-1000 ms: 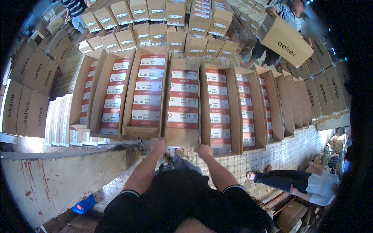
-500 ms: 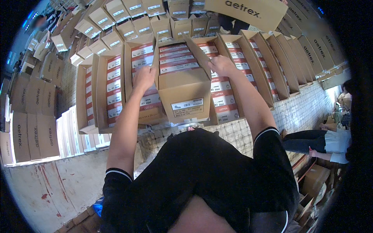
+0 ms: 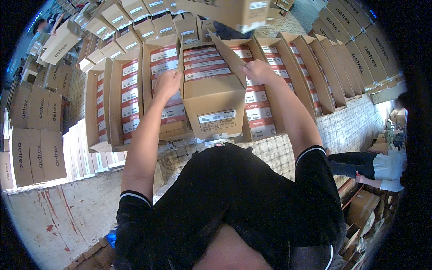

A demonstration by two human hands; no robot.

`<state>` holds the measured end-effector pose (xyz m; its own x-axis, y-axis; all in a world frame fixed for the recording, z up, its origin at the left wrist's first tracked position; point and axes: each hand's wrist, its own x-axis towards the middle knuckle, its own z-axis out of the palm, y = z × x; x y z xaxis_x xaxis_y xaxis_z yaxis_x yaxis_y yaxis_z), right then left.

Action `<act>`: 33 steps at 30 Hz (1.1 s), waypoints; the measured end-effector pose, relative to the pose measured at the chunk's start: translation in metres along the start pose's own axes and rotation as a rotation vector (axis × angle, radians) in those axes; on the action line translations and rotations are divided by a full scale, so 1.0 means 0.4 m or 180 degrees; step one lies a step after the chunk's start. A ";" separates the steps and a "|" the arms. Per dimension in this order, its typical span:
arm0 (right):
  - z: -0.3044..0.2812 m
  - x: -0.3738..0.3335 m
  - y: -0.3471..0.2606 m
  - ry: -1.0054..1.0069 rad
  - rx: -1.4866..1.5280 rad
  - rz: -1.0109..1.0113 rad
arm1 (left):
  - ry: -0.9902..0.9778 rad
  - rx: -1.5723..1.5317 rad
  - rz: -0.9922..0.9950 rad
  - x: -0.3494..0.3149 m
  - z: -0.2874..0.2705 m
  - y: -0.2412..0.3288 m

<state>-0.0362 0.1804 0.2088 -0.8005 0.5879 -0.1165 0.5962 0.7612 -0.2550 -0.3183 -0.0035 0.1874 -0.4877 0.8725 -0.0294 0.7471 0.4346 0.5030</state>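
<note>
The person's left hand (image 3: 168,84) and right hand (image 3: 259,72) are curled closed, each gripping a side flap (image 3: 230,57) of the open box (image 3: 212,102), red-and-white boxes (image 3: 207,72) lined up inside.

Between my left hand (image 3: 168,84) and right hand (image 3: 259,72) stands a long brown cardboard carton (image 3: 213,100), open-topped, running away from me. I grip its raised side flaps (image 3: 228,56). Red-and-white boxes (image 3: 207,64) fill it in a row between and beyond my hands; below them, its near end bears a white label (image 3: 217,118).
</note>
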 end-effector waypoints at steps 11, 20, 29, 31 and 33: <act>0.255 -0.232 -0.010 -0.0653 -0.0209 0.0070 | -0.0609 -0.0047 0.0123 -0.314 0.241 -0.069; 0.558 -0.359 -0.259 -0.0844 0.1388 0.0217 | -0.1355 -0.0677 -0.0217 -0.590 0.462 -0.154; 0.867 -0.231 -0.221 -0.1822 0.0075 0.0634 | -0.1746 -0.0909 -0.0413 -0.590 0.462 -0.180; 0.851 -0.237 -0.218 -0.1522 -0.0046 0.0481 | -0.1632 -0.1218 -0.1087 -0.632 0.489 -0.252; 0.800 -0.222 -0.214 -0.1505 0.0032 0.0550 | -0.1215 -0.1461 -0.1624 -0.700 0.522 -0.347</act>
<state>-0.0357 -0.0245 -0.0664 -0.6316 0.5151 -0.5794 0.7238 0.6597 -0.2024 -0.1912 -0.2616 -0.0545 -0.4692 0.6425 -0.6059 0.1706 0.7391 0.6516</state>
